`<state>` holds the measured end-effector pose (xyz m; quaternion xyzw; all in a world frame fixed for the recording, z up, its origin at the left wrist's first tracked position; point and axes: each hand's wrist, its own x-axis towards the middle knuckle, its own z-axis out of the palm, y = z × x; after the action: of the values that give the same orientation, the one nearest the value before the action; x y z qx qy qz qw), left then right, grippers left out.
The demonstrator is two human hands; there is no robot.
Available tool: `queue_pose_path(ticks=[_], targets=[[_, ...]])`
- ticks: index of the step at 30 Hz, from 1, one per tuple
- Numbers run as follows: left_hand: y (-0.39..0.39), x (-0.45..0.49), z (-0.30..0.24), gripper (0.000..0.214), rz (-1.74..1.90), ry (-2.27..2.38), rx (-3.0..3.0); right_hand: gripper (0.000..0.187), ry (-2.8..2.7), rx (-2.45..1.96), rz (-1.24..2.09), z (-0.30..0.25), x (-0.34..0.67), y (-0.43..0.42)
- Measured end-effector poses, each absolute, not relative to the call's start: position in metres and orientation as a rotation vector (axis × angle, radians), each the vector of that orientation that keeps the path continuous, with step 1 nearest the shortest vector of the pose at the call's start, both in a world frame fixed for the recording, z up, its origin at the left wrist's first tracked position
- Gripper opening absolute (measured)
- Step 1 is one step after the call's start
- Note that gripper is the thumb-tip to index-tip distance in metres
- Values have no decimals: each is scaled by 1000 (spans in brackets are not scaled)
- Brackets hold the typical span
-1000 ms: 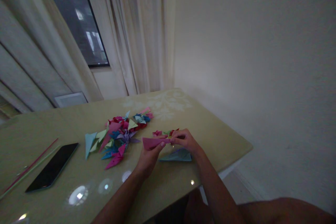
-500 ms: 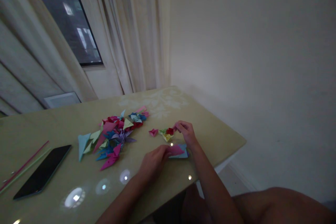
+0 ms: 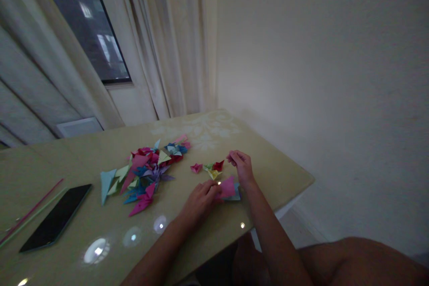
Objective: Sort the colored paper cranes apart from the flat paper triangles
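Note:
My left hand rests on the table with its fingers pressed on a pink folded paper, which lies over a light blue paper. My right hand hovers just beyond them, fingers curled in a pinch on a small pink piece I can barely make out. A few small folded pieces, pink, yellow-green and red, lie right beside that hand on its left.
A heap of coloured folded papers lies mid-table on the yellow-green table. A dark phone and thin pink and green sticks are at the left. The table's edge runs near my right arm. Curtains, a window and a wall stand behind.
The pink paper went from being held up in both hands down onto the blue paper. My right hand let go of it and moved to the small pieces.

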<state>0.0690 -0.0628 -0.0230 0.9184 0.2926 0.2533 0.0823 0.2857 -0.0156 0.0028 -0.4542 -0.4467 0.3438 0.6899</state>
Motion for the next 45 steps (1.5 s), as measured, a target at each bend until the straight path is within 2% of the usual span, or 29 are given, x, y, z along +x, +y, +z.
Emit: queue_pose_path(ticks=[6, 8, 12, 15, 19, 21, 26, 29, 32, 37, 42, 45], targets=[[-58, 73, -24, 33, 727, 813, 2868, 37, -978, -1013, 768, 4, 285, -16], [-55, 67, -17, 32, 727, 841, 2868, 37, -973, -1017, 767, 4, 285, -16], [-44, 35, 3, 32, 717, 1466, 2807, 38, -966, -1015, 776, 6, 285, -18], [-38, 3, 13, 39, 512, 1971, 2740, 39, -973, -1020, 785, 6, 284, -19], [-28, -23, 11, 31, 371, 2140, 2643, 42, -1000, -1024, 781, 7, 285, -19], [-21, -25, 9, 29, 548, 2067, 2610, 42, -1009, -1029, 763, 7, 285, -19], [-13, -10, 13, 23, 1393, 1561, 2366, 41, -1055, -1053, 741, 8, 285, -20], [-21, 6, 11, 18, 1612, 1248, 2286, 36, -1117, -1037, 745, 7, 283, -20], [-32, 21, 2, 18, 1550, 980, 2396, 26, -1229, -999, 822, 5, 280, -21], [-44, 37, -6, 24, 1316, 663, 2713, 51, -1474, -915, 971, 1, 271, -25], [-47, 44, -3, 24, 1173, 542, 2841, 42, -1501, -894, 1015, 1, 270, -27], [-47, 45, -5, 25, 1158, 568, 2872, 49, -1479, -833, 1022, 2, 271, -28]])
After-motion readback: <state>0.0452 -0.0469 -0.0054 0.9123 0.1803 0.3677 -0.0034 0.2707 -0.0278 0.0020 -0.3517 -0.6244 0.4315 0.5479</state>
